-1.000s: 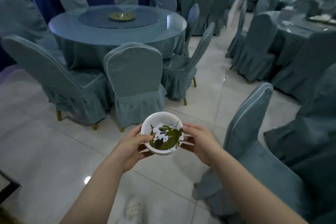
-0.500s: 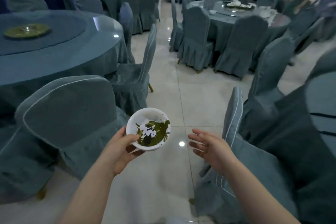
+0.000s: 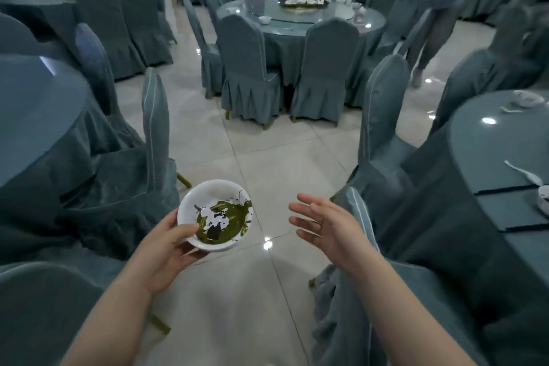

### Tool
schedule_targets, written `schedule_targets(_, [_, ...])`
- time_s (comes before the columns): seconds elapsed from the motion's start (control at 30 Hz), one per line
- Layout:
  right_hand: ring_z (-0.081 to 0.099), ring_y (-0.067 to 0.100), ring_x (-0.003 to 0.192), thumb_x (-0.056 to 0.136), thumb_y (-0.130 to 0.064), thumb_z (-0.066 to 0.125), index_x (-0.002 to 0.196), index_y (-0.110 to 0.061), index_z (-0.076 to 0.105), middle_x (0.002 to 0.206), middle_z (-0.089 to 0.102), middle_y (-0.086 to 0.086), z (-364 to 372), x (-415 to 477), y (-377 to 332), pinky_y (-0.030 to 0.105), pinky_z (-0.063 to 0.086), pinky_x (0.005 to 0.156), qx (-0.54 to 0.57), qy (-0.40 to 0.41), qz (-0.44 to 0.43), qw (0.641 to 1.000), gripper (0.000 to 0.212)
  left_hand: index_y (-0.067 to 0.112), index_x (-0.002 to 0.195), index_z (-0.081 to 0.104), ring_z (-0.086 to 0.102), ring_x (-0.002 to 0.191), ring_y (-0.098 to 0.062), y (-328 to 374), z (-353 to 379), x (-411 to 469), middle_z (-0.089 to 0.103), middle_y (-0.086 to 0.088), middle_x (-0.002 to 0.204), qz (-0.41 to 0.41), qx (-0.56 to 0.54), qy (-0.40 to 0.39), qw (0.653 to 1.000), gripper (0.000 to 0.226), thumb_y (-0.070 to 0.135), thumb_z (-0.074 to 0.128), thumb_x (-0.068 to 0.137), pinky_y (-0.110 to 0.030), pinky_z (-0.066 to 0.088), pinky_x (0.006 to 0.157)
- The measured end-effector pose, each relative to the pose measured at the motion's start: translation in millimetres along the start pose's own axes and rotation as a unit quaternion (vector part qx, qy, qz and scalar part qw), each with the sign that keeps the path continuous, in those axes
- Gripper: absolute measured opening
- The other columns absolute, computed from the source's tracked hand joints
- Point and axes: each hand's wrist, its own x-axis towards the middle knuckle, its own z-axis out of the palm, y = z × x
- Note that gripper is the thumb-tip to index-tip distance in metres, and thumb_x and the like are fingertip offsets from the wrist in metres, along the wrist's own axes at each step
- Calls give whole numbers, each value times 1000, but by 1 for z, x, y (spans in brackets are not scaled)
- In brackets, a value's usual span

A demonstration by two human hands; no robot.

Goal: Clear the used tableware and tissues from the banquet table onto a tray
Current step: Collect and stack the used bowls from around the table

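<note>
A white bowl (image 3: 214,214) smeared with green leftovers is tilted above the tiled floor, and my left hand (image 3: 162,249) grips it from below with the thumb on its rim. To the right of the bowl, my right hand (image 3: 328,226) is held flat with fingers spread, holding nothing. On the round blue table at the right edge (image 3: 487,151) lie a white spoon (image 3: 521,172) and white dishes (image 3: 527,98). No tray is in view.
Blue-covered chairs (image 3: 154,128) (image 3: 383,104) flank a tiled aisle straight ahead. A further round table (image 3: 300,28) with white dishes stands in the middle distance. A person (image 3: 439,9) walks at the upper right. Another round table (image 3: 35,104) is on my left.
My right hand came off the bowl and moved apart to the right; the left hand alone holds it now. The view has swung right, from the left table toward the aisle and far tables.
</note>
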Motion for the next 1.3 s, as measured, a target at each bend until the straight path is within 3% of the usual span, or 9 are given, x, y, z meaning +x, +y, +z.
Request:
schedule_targets(0.2, [68,27,104,97,-15,50,119,-14,63,113,71,7,-30,80,-57,36,53,84,0,55,-34,998,26,18,111,62,69,88,-31,37,48,118,68,-14,105,-25,-24,-38,999,34,1,59,81,-39,58,59])
schedule_targets(0.37, [69,27,101,96,-15,52,117,-14,64,113,71,8,-64,141,-75,35,52,81,26,147,-54,987,25,21,109,65,73,81,-29,61,95,224,72,-13,102,-63,4,-122,991,48,10,69,62,-38,58,59])
schedule_targets(0.63, [72,25,89,95,-8,50,112,-10,64,104,73,13,-110,193,-100,34,54,79,117,343,-94,927,22,25,107,68,72,87,-30,104,199,372,73,-11,101,-117,78,-272,952,48,12,72,61,-40,58,63])
schedule_targets(0.77, [72,24,86,97,-7,47,111,-8,63,103,73,15,-133,194,-108,36,54,82,157,416,-122,887,22,23,107,69,71,89,-31,101,271,411,72,-12,104,-156,119,-340,920,45,10,71,64,-42,58,66])
schedule_targets(0.9, [71,26,85,97,-7,47,112,-6,62,102,73,16,-166,197,-113,39,53,83,176,484,-133,847,21,21,110,67,70,89,-31,80,340,439,72,-12,104,-189,154,-376,894,33,4,63,81,-42,58,65])
schedule_targets(1.03, [71,27,89,97,-8,48,114,-7,62,104,73,15,-209,209,-118,41,53,87,188,529,-138,816,22,17,114,64,65,101,-36,64,403,463,68,-14,111,-210,189,-398,873,32,4,62,84,-43,58,67])
schedule_targets(1.2, [72,26,86,96,-8,48,113,-8,63,102,73,14,-253,224,-126,33,56,73,209,562,-141,787,22,18,111,63,66,98,-33,55,471,483,72,-12,102,-220,209,-427,852,28,4,60,87,-44,58,72])
schedule_targets(1.3, [72,26,87,97,-8,48,113,-9,63,102,74,13,-271,230,-130,34,54,74,226,581,-140,769,22,16,112,62,65,98,-33,50,503,493,69,-14,105,-243,213,-429,844,29,3,59,87,-45,58,74])
